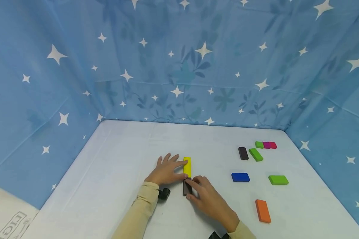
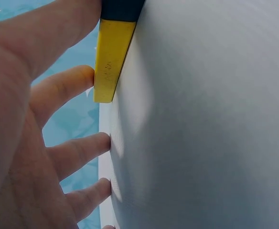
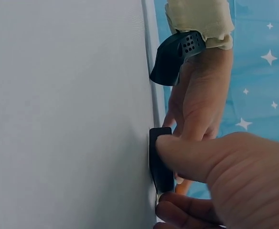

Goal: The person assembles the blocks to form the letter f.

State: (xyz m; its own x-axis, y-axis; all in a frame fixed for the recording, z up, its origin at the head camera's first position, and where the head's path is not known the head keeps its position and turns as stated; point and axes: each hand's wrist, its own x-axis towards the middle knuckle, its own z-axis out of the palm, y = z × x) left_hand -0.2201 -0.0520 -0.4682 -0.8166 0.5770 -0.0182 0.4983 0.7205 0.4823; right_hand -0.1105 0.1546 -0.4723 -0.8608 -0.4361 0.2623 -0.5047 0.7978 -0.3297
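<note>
A yellow block (image 1: 187,166) and a black block (image 1: 187,188) lie end to end in one line on the white table. My left hand (image 1: 165,171) has its fingers spread, the index fingertip against the yellow block and the thumb at the joint between the two. In the left wrist view, other fingertips (image 2: 103,142) rest on the table beyond the yellow block (image 2: 112,59). My right hand (image 1: 209,199) holds the black block between thumb and fingers. The right wrist view has the thumb on the black block (image 3: 161,162); part of the fingers is hidden.
To the right lie a blue block (image 1: 240,177), an orange block (image 1: 263,211), a green block (image 1: 278,180), another green block (image 1: 255,154) and a second black block (image 1: 243,153). Farther back, a green, purple and red row (image 1: 266,145) sits. Blue star-patterned cloth (image 1: 179,66) stands around the table.
</note>
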